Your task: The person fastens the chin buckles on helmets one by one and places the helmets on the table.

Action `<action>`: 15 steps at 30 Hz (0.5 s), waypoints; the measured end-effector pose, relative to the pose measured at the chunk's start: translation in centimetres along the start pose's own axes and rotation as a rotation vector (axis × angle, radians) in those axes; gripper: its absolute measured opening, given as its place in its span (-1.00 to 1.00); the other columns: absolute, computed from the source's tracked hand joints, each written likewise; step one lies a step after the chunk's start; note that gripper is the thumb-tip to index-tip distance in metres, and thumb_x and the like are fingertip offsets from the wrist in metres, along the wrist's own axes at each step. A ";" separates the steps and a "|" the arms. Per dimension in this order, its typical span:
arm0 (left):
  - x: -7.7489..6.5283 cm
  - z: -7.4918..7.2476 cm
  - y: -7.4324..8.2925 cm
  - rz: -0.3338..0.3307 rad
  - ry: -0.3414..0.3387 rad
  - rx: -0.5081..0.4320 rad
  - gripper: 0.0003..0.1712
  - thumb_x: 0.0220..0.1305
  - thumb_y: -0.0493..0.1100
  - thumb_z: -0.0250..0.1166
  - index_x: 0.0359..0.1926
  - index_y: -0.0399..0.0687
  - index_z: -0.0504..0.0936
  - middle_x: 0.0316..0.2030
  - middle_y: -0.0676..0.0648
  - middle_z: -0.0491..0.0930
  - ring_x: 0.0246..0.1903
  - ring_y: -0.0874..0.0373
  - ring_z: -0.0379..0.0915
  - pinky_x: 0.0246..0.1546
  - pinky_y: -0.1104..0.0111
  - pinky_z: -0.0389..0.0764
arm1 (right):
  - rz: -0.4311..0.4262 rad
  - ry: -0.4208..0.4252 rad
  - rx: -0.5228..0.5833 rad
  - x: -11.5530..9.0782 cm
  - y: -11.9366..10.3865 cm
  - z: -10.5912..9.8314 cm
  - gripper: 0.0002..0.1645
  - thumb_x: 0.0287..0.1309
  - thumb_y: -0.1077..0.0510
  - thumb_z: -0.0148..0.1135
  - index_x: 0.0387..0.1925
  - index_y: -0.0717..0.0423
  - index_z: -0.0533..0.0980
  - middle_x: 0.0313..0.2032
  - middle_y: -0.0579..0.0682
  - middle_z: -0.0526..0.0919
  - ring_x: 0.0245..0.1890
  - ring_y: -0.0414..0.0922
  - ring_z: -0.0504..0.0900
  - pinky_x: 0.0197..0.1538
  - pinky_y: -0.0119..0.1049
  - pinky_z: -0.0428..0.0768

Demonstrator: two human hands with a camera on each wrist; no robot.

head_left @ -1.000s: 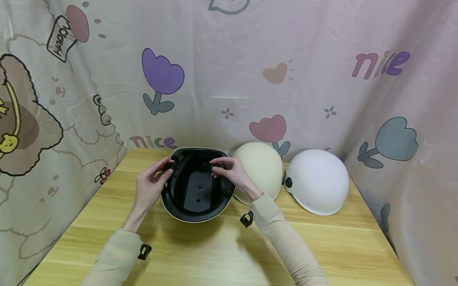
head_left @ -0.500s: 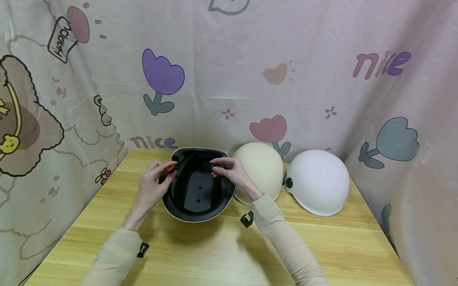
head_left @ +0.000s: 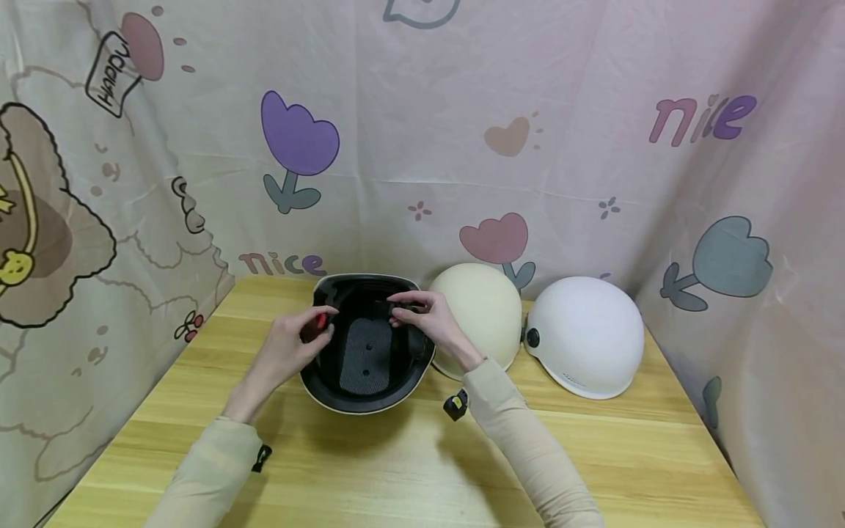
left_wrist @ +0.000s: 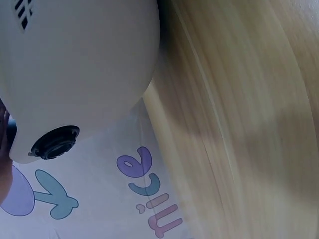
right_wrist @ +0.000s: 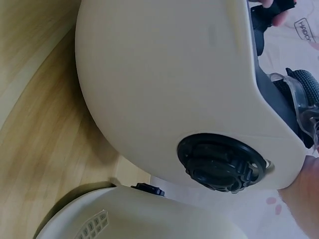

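Observation:
An upturned helmet [head_left: 366,403] with a black lining lies on the table, its opening facing up. My left hand [head_left: 284,345] pinches a red and black buckle piece [head_left: 321,321] over the helmet's left side. My right hand [head_left: 429,319] pinches a black strap end [head_left: 383,308] over its right side. The two held pieces are apart. In the right wrist view, the pale shell [right_wrist: 164,74] carries a black round side knob [right_wrist: 219,162], and a dark textured strap [right_wrist: 306,87] shows at its edge. Only a sliver of hand [left_wrist: 4,169] enters the left wrist view, beside the shell.
A cream helmet [head_left: 475,308] stands dome up just right of the held one, partly behind my right hand. Further right sits a white helmet [head_left: 587,337] with a black side knob. Behind the wooden table [head_left: 396,477] hangs a printed curtain [head_left: 409,132].
My left hand has moved right and slightly down with the red and black buckle piece, inward over the helmet opening. My right hand has stayed nearly still.

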State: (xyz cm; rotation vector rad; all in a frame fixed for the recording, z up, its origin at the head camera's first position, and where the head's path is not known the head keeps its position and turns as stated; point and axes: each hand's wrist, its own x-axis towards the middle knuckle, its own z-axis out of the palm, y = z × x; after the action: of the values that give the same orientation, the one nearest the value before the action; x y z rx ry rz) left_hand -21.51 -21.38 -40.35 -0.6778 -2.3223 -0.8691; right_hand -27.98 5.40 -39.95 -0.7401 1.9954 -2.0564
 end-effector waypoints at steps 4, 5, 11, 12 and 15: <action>-0.1 0.0 -0.1 -0.007 -0.075 -0.050 -0.60 0.09 -0.46 0.45 0.00 -0.29 0.67 -0.37 -0.12 0.79 -0.36 0.05 0.76 -0.37 0.39 0.68 | 0.001 0.000 -0.001 0.0 0.0 0.1 -0.64 0.29 0.43 0.20 0.11 0.46 0.55 -0.30 -0.01 0.71 -0.37 -0.24 0.75 -0.10 -0.27 0.76; -0.2 0.0 -0.1 -0.013 -0.091 -0.057 -0.60 0.11 -0.46 0.44 0.03 -0.31 0.66 -0.33 -0.15 0.80 -0.30 0.02 0.78 -0.33 0.42 0.69 | 0.000 0.001 -0.003 0.0 0.0 0.1 -0.64 0.29 0.43 0.20 0.11 0.46 0.55 -0.29 0.00 0.71 -0.37 -0.25 0.75 -0.10 -0.27 0.76; -0.1 -0.4 0.1 -0.021 -0.159 -0.042 -0.61 0.27 -0.39 0.33 0.12 -0.34 0.61 -0.22 -0.17 0.81 -0.29 0.18 0.69 -0.38 0.51 0.57 | 0.000 0.003 -0.006 0.0 -0.1 0.1 -0.65 0.30 0.43 0.20 0.10 0.47 0.55 -0.33 -0.06 0.72 -0.38 -0.25 0.75 -0.12 -0.30 0.76; 0.0 -0.4 0.2 -0.016 -0.166 -0.037 -0.63 0.29 -0.39 0.32 0.12 -0.35 0.61 -0.23 -0.18 0.80 -0.32 0.19 0.68 -0.41 0.48 0.57 | 0.002 0.004 -0.005 0.0 -0.1 0.1 -0.65 0.30 0.43 0.20 0.09 0.48 0.54 -0.34 -0.09 0.72 -0.38 -0.25 0.75 -0.12 -0.30 0.76; 0.1 -0.5 0.3 -0.013 -0.177 -0.027 -0.71 0.33 -0.40 0.27 0.07 -0.33 0.62 -0.29 -0.15 0.80 -0.39 0.15 0.68 -0.40 0.40 0.63 | 0.007 0.005 -0.004 0.0 -0.1 0.1 -0.65 0.29 0.43 0.20 0.09 0.48 0.54 -0.36 -0.13 0.71 -0.38 -0.25 0.75 -0.13 -0.31 0.76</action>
State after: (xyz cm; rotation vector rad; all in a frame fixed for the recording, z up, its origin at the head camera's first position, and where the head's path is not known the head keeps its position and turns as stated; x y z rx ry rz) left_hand -21.27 -21.51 -39.89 -0.7799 -2.4776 -0.8796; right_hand -27.89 5.37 -39.85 -0.7281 2.0028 -2.0524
